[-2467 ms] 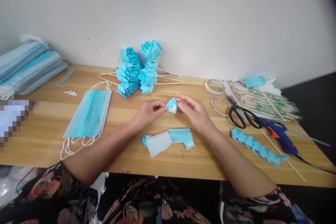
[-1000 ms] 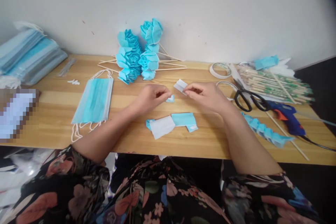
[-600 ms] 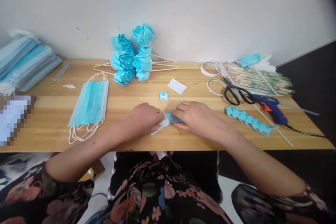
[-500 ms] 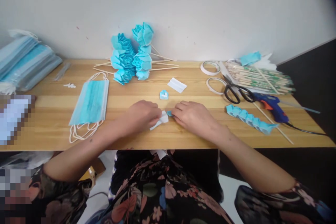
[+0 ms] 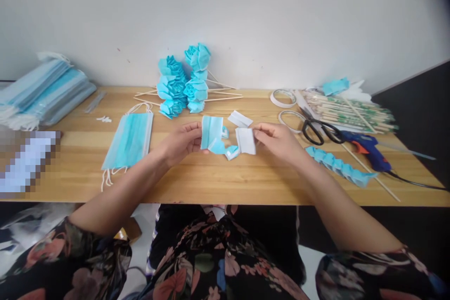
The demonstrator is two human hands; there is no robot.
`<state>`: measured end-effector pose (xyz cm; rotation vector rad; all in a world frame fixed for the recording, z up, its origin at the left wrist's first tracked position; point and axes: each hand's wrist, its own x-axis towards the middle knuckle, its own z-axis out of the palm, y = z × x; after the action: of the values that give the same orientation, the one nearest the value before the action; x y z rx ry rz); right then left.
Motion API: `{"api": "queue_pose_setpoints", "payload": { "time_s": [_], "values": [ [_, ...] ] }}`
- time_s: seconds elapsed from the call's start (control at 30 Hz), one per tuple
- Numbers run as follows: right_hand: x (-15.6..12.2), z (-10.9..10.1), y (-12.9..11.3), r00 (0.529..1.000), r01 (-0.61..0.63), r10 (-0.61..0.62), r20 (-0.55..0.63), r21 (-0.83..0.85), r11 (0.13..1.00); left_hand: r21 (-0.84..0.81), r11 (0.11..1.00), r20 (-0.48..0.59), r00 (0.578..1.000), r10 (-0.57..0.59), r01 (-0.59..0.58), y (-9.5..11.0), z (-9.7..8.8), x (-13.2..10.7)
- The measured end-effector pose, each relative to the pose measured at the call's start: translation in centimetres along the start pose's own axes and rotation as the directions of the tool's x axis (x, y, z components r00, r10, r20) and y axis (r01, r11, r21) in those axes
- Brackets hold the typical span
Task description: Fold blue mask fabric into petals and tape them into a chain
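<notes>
A folded blue-and-white mask strip hangs between my two hands just above the wooden table. My left hand pinches its blue end. My right hand pinches its white end. The strip sags and twists in the middle. Behind it on the table lie a small blue rolled piece, partly hidden by the strip, and a white paper slip.
Blue mask roses on sticks lie by the wall. A flat mask and a mask stack are at left. Tape rolls, scissors, a glue gun, skewers and a pleated blue strip are at right.
I put down the small blue roll and the white slip, then both hands went to the strip near the table's front edge, lifted it and drew it out between them.
</notes>
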<state>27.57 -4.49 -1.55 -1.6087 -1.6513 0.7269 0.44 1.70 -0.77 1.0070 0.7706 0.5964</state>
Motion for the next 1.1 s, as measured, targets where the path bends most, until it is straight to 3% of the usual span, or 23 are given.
{"api": "queue_pose_setpoints", "payload": {
  "time_s": [0.07, 0.13, 0.2, 0.3, 0.4, 0.67, 0.93, 1.1],
  "values": [
    [0.0, 0.1, -0.1, 0.994, 0.03, -0.045, -0.1, -0.152, 0.988, -0.031, 0.999, 0.006, 1.0, -0.019, 0.019, 0.1, 0.2, 0.1],
    [-0.1, 0.5, -0.7, 0.99, 0.05, -0.069, -0.124, -0.156, 0.987, -0.049, 0.998, 0.011, 0.999, -0.034, 0.035, 0.2, 0.4, 0.2],
    [-0.1, 1.3, -1.7, 0.998, 0.055, -0.055, -0.016, 0.028, 0.998, -0.061, 0.997, 0.009, 0.999, -0.04, 0.041, 0.2, 0.5, 0.3],
    [-0.1, 3.0, -3.1, 0.98, 0.005, -0.07, 0.185, 0.331, 0.944, -0.077, 0.996, 0.0, 0.999, -0.04, 0.04, 0.0, 0.9, 0.5],
    [0.2, 4.4, -3.5, 0.96, -0.06, -0.073, 0.27, 0.455, 0.889, -0.093, 0.996, -0.02, 1.0, -0.014, 0.012, -0.4, 1.1, 0.7],
    [0.4, 3.9, -2.3, 0.969, -0.198, 0.075, 0.234, 0.561, 0.804, -0.152, 0.986, -0.154, 0.987, 0.048, -0.071, -0.6, 0.2, 0.9],
    [0.4, 3.5, -2.3, 0.967, -0.231, 0.106, 0.234, 0.616, 0.753, -0.126, 0.992, 0.011, 0.999, 0.034, -0.032, -0.4, 1.2, 1.5],
    [0.5, 3.8, -2.0, 0.968, -0.218, 0.081, 0.239, 0.631, 0.745, -0.012, 0.995, -0.103, 0.99, 0.099, -0.101, -0.4, 2.6, 2.3]
  ]
}}
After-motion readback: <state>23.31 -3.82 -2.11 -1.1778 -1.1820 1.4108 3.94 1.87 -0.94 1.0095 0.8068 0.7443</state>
